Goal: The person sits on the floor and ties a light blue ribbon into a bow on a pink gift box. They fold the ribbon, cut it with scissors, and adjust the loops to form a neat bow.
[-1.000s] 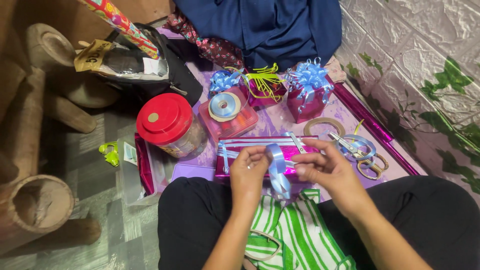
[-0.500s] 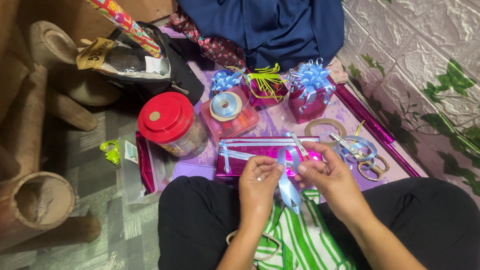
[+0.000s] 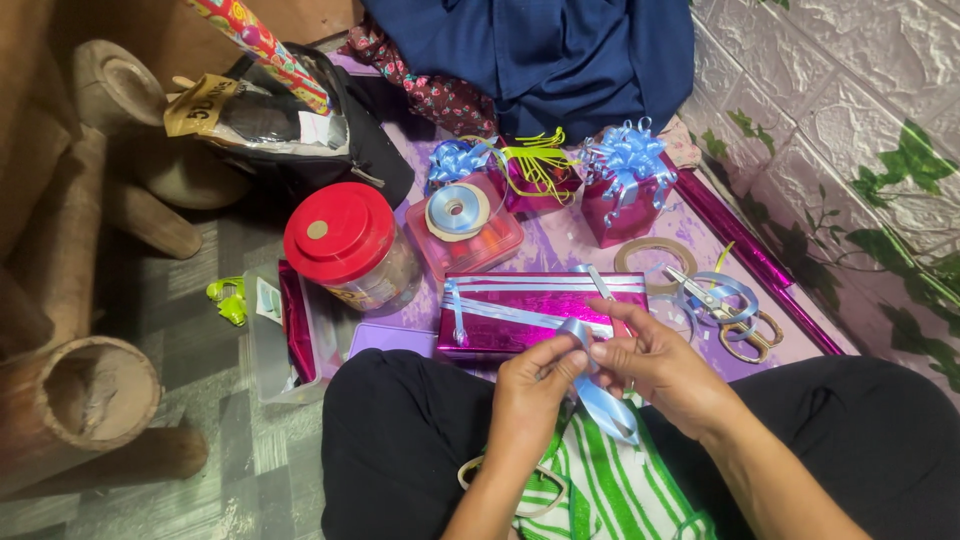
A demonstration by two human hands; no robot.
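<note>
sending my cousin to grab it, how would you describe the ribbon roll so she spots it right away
Start at the jar with the red lid left of the mat. Directly to its right sits a clear pink box, and the light blue ribbon roll lies flat on top of that box. Unlike the blue bows on the wrapped gifts behind it, it is a flat wound disc with a hole in the middle.

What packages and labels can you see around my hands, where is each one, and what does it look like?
Flat wrapped box: just beyond both hands, shiny magenta, pale blue ribbon across it.
Small wrapped box: farther back right, magenta cube, blue bow on top.
Red-lidded jar: left, clear, round.
Tan tag: upper left on a dark bag, dark print.
</note>
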